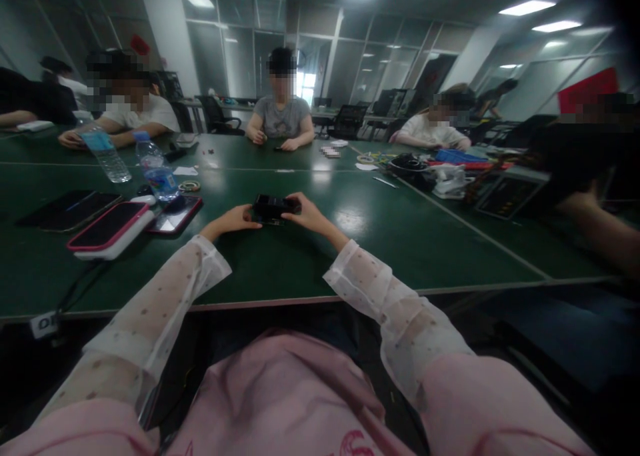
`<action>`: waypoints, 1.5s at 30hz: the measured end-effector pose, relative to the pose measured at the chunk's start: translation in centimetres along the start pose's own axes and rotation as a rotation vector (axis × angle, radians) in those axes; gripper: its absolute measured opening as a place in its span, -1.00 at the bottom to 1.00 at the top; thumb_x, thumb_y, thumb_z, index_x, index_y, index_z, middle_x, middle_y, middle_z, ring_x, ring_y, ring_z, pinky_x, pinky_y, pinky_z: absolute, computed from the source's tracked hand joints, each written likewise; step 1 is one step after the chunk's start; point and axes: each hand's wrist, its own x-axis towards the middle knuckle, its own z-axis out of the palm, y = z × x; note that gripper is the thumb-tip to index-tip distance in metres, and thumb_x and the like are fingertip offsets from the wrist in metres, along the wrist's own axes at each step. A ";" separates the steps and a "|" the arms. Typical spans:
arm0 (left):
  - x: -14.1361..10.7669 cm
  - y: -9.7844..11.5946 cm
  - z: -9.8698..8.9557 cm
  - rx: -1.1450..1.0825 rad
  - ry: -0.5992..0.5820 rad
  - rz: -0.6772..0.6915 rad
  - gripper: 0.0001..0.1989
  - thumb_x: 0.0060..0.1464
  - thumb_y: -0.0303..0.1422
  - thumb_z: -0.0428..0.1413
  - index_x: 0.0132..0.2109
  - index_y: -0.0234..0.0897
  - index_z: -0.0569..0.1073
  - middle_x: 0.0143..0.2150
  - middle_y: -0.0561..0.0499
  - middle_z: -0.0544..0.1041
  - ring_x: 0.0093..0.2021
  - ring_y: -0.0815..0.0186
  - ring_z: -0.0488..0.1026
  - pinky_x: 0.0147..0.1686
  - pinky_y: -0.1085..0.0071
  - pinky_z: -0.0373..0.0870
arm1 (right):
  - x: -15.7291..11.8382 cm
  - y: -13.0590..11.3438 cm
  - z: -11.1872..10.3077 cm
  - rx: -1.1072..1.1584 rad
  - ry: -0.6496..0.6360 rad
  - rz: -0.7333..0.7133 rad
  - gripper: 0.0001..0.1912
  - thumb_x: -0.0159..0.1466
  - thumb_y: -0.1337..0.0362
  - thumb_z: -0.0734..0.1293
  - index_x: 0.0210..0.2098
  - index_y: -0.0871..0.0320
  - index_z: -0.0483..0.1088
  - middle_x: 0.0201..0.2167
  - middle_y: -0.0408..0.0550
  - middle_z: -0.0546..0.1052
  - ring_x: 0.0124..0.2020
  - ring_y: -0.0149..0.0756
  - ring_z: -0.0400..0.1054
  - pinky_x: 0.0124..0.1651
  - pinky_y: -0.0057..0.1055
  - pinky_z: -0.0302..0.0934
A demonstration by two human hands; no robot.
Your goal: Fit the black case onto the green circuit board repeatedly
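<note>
A small black box-like object (271, 207) is held between my two hands, just above or on the green table (280, 263). My left hand (237, 220) grips its left end, fingers behind and thumb in front. On the right end, my right hand (306, 214) has its fingers over the top and back and its thumb at the front. The details of the object are too dark to make out.
At the left are two water bottles (156, 169), a pink-edged phone (109, 227) on a white item, and dark phones (75, 209). Cables (407, 164), plastic bags (447, 181) and a dark box (513, 193) lie at the right. Several people sit around the table.
</note>
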 end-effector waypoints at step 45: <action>-0.2 0.4 -0.3 -0.073 0.002 0.013 -0.33 -0.12 -0.15 0.34 0.09 -0.37 0.35 -0.42 0.04 0.47 -0.45 0.33 0.42 -0.48 0.46 0.29 | -0.5 1.4 1.4 0.001 -0.105 0.018 -0.39 0.11 0.16 0.47 0.09 0.11 0.24 0.01 0.06 0.45 0.02 -0.09 0.38 0.10 -0.06 0.25</action>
